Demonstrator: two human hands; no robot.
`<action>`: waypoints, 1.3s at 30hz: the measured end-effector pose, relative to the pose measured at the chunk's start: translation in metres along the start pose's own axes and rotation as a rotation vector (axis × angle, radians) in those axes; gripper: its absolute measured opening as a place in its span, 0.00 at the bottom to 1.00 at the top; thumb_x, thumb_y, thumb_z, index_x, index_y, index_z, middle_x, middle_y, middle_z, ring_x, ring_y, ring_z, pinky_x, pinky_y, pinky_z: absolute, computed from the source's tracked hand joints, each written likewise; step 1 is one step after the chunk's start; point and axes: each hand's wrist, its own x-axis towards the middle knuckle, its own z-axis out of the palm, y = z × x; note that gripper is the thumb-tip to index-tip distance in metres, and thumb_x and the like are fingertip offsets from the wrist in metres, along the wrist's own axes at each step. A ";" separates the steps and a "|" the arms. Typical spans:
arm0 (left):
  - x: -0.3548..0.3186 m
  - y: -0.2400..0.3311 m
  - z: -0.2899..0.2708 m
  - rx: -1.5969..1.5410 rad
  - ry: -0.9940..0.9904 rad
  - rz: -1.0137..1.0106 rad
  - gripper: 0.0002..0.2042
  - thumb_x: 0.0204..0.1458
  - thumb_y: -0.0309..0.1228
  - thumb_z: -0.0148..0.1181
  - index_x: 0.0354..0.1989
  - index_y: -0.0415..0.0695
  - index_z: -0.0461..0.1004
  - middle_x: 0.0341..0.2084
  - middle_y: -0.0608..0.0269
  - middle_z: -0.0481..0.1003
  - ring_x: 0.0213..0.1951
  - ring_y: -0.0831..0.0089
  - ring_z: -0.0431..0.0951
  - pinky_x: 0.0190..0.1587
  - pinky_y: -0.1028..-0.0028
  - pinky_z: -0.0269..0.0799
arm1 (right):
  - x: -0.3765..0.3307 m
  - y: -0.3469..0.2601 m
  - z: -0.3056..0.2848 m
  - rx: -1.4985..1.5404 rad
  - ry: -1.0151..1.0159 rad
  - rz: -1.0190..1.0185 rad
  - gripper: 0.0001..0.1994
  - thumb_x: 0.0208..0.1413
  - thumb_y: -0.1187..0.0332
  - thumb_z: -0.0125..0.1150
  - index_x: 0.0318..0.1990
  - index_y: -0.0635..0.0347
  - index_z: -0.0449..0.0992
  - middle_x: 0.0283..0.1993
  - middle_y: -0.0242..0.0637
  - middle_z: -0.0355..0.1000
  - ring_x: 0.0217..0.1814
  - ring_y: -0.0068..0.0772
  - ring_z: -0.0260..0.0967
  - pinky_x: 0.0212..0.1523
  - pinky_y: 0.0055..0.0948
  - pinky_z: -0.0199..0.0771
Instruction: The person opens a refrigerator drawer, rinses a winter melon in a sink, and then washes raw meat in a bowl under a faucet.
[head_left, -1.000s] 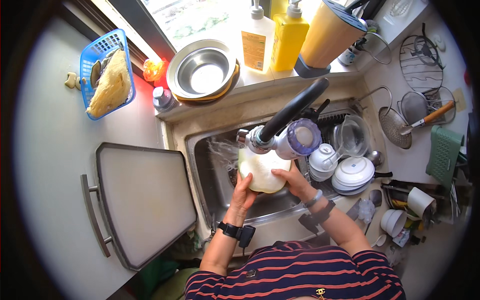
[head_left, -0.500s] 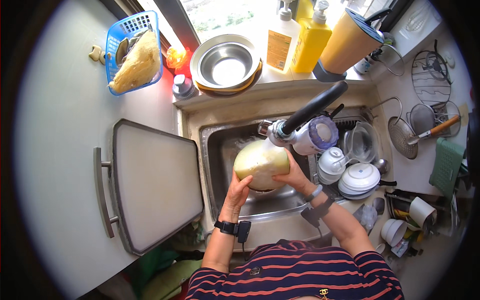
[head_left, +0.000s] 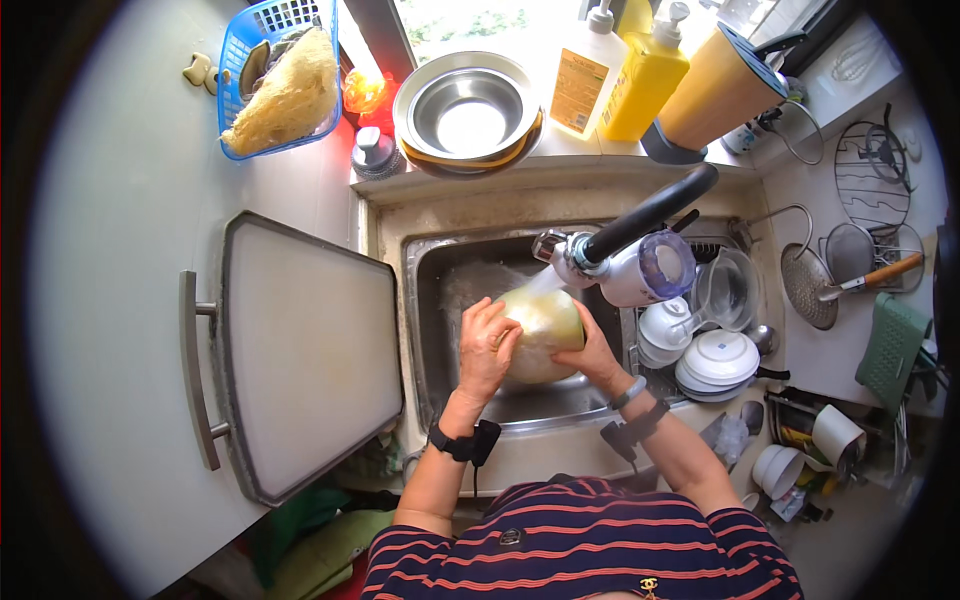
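Fingers [head_left: 570, 357] of the right hand [head_left: 594, 354] clamp a pale melon [head_left: 546, 338], the left hand [head_left: 484, 352] bends its fingers against the opposite side, grip unclear, as water [head_left: 545, 280] pours from the tap [head_left: 576, 259] beyond them, rinsing apparently under way, unfinished.

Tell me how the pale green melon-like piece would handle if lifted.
The melon-like piece is probably slippery: water runs onto its shiny surface. It looks firm, with no sag visible where the right hand holds it. Its rounded side suggests it might roll.
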 end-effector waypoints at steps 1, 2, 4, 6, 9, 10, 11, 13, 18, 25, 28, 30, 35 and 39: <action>0.001 0.000 0.000 -0.002 0.000 -0.003 0.04 0.41 0.25 0.61 0.27 0.43 0.74 0.41 0.55 0.72 0.50 0.54 0.65 0.53 0.63 0.60 | 0.001 0.001 0.000 0.023 0.003 0.004 0.43 0.27 0.76 0.65 0.60 0.63 0.54 0.58 0.38 0.57 0.62 0.31 0.52 0.62 0.27 0.49; 0.004 0.003 -0.001 0.079 -0.002 0.041 0.05 0.41 0.25 0.61 0.27 0.43 0.74 0.41 0.54 0.71 0.50 0.54 0.65 0.53 0.63 0.59 | 0.001 0.002 -0.001 0.047 0.005 0.009 0.43 0.27 0.76 0.65 0.60 0.63 0.54 0.58 0.38 0.57 0.62 0.31 0.52 0.62 0.27 0.50; 0.008 0.002 0.000 0.158 -0.003 0.082 0.05 0.41 0.25 0.61 0.28 0.42 0.73 0.42 0.53 0.71 0.50 0.54 0.65 0.53 0.63 0.59 | 0.004 0.001 -0.002 0.027 0.008 0.007 0.44 0.27 0.76 0.65 0.60 0.63 0.54 0.58 0.38 0.57 0.62 0.31 0.53 0.62 0.27 0.50; 0.011 -0.001 0.001 0.186 -0.064 0.174 0.06 0.40 0.25 0.61 0.28 0.42 0.71 0.43 0.52 0.70 0.51 0.54 0.64 0.53 0.62 0.59 | 0.004 0.003 -0.005 0.006 0.014 0.003 0.44 0.27 0.76 0.65 0.60 0.63 0.54 0.58 0.38 0.58 0.61 0.31 0.53 0.61 0.27 0.50; 0.010 0.004 -0.005 0.148 -0.123 0.119 0.07 0.40 0.26 0.61 0.29 0.42 0.71 0.44 0.51 0.69 0.52 0.54 0.63 0.53 0.61 0.57 | 0.006 0.009 -0.008 -0.015 0.031 -0.003 0.44 0.27 0.76 0.65 0.60 0.63 0.54 0.57 0.38 0.58 0.61 0.31 0.54 0.61 0.27 0.51; 0.011 0.003 -0.003 0.147 -0.123 0.117 0.07 0.40 0.26 0.61 0.29 0.42 0.71 0.44 0.51 0.69 0.52 0.54 0.63 0.53 0.61 0.57 | 0.007 0.009 -0.009 -0.022 0.034 -0.005 0.44 0.27 0.76 0.65 0.60 0.62 0.54 0.57 0.38 0.58 0.61 0.32 0.54 0.61 0.27 0.52; 0.010 0.001 -0.001 0.105 -0.112 0.094 0.06 0.40 0.26 0.60 0.28 0.42 0.71 0.44 0.51 0.69 0.52 0.54 0.63 0.53 0.61 0.57 | 0.008 0.008 -0.007 -0.028 0.032 -0.009 0.44 0.26 0.76 0.65 0.60 0.62 0.54 0.57 0.38 0.58 0.60 0.32 0.54 0.61 0.27 0.52; 0.009 -0.005 0.000 0.065 -0.098 0.068 0.06 0.40 0.26 0.60 0.27 0.42 0.71 0.44 0.52 0.69 0.52 0.54 0.62 0.53 0.61 0.57 | 0.011 0.002 -0.004 -0.051 0.011 -0.020 0.44 0.27 0.76 0.65 0.60 0.62 0.54 0.57 0.38 0.58 0.60 0.31 0.54 0.60 0.27 0.52; 0.019 -0.016 -0.014 -0.257 0.129 -0.228 0.05 0.39 0.25 0.61 0.23 0.41 0.71 0.36 0.56 0.74 0.44 0.62 0.70 0.49 0.70 0.63 | 0.017 0.000 -0.002 0.073 0.026 0.037 0.43 0.28 0.77 0.65 0.60 0.63 0.54 0.56 0.37 0.59 0.59 0.30 0.55 0.60 0.26 0.53; 0.012 -0.052 -0.048 0.515 -0.049 -0.432 0.06 0.42 0.24 0.58 0.30 0.39 0.74 0.34 0.54 0.73 0.39 0.59 0.69 0.46 0.66 0.64 | 0.030 -0.020 0.016 0.135 -0.042 0.109 0.39 0.30 0.79 0.63 0.58 0.63 0.55 0.50 0.34 0.63 0.52 0.26 0.59 0.54 0.24 0.58; 0.016 -0.021 -0.028 0.387 0.158 -0.022 0.20 0.48 0.22 0.47 0.53 0.37 0.63 0.48 0.41 0.65 0.48 0.51 0.66 0.53 0.61 0.59 | 0.036 -0.013 0.016 0.127 -0.033 0.080 0.37 0.32 0.76 0.64 0.56 0.63 0.58 0.50 0.36 0.64 0.53 0.29 0.60 0.54 0.27 0.59; 0.019 0.002 -0.002 -0.014 -0.028 0.127 0.18 0.49 0.26 0.48 0.50 0.33 0.65 0.51 0.41 0.63 0.54 0.48 0.62 0.57 0.59 0.56 | 0.039 -0.006 0.017 0.082 -0.036 0.055 0.35 0.33 0.73 0.66 0.55 0.63 0.59 0.50 0.39 0.65 0.53 0.31 0.61 0.54 0.29 0.59; 0.032 0.009 0.048 -0.070 -0.109 0.141 0.16 0.50 0.28 0.51 0.46 0.35 0.67 0.48 0.41 0.65 0.54 0.49 0.62 0.57 0.59 0.55 | 0.037 0.032 0.017 -0.336 0.137 -0.155 0.38 0.35 0.67 0.70 0.56 0.65 0.58 0.54 0.42 0.62 0.58 0.32 0.58 0.56 0.28 0.58; 0.039 -0.013 0.042 0.157 -0.433 -0.022 0.22 0.57 0.43 0.40 0.50 0.36 0.66 0.54 0.41 0.60 0.58 0.51 0.58 0.58 0.60 0.53 | 0.022 0.018 0.015 -0.283 0.142 -0.087 0.39 0.34 0.69 0.67 0.59 0.62 0.56 0.56 0.46 0.61 0.60 0.37 0.58 0.58 0.28 0.57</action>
